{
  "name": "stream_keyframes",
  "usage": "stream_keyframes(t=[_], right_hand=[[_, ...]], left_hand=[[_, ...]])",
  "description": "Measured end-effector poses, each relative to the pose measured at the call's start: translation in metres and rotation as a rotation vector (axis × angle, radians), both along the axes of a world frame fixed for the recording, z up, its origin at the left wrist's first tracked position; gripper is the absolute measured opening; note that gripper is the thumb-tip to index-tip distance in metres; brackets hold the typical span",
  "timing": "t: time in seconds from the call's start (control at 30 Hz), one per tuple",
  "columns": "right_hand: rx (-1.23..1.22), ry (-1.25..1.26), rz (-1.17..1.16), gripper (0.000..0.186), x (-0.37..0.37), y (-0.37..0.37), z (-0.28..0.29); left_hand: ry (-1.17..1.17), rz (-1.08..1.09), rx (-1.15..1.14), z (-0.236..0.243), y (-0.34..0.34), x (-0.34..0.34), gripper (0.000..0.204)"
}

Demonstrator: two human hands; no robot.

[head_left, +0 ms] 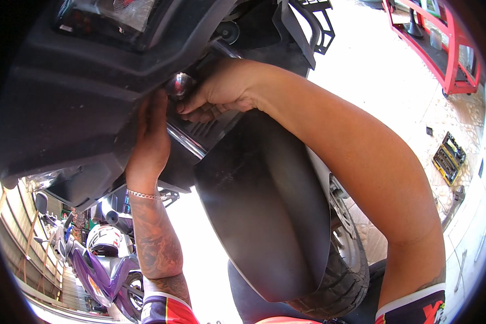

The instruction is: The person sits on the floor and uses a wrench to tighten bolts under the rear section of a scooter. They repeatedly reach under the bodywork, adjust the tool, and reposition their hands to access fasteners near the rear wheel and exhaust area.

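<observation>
The front of a motorcycle or scooter stands before me, with a dark body panel point(81, 113) above its black front fender point(259, 200). My left hand point(154, 116) reaches up under the panel, beside a chrome fork tube point(186, 141); shadow hides its fingertips. My right hand point(221, 92) comes in from the other side, its fingers curled inward near the tube. Between the hands, close to the fingers of both, shows a round shiny metal part point(179, 85). Whatever my right fingers hold, if anything, is hidden.
Below the fender is the front tyre point(340, 283). A red tool cart point(453, 54) stands at the far right, and an open yellow and black tool case point(449, 159) lies on the floor. A purple motorcycle point(100, 275) with a white helmet point(103, 239) on it is at lower left.
</observation>
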State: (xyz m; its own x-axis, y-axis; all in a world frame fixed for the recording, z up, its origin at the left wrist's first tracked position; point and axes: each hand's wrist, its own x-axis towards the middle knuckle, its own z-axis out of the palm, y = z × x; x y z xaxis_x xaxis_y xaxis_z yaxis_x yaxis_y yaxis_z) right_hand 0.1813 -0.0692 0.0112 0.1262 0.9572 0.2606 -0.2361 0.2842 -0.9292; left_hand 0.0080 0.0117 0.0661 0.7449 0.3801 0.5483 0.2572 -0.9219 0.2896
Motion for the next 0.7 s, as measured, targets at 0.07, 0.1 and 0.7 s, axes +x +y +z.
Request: stream_keyframes(t=[0.07, 0.1, 0.7], right_hand=[[0.011, -0.031, -0.014, 0.033, 0.0003, 0.0006, 0.0001], [-0.001, -0.022, -0.015, 0.033, 0.0004, 0.0011, 0.0003], [0.028, -0.032, -0.088, 0.036, -0.0006, 0.0054, -0.0012]], left_hand=[[0.024, 0.019, -0.017, 0.0005, 0.0005, -0.0004, 0.061], [0.017, 0.016, -0.004, 0.0004, 0.0005, -0.0005, 0.060], [-0.016, 0.000, 0.056, -0.0010, 0.0034, -0.0005, 0.054]])
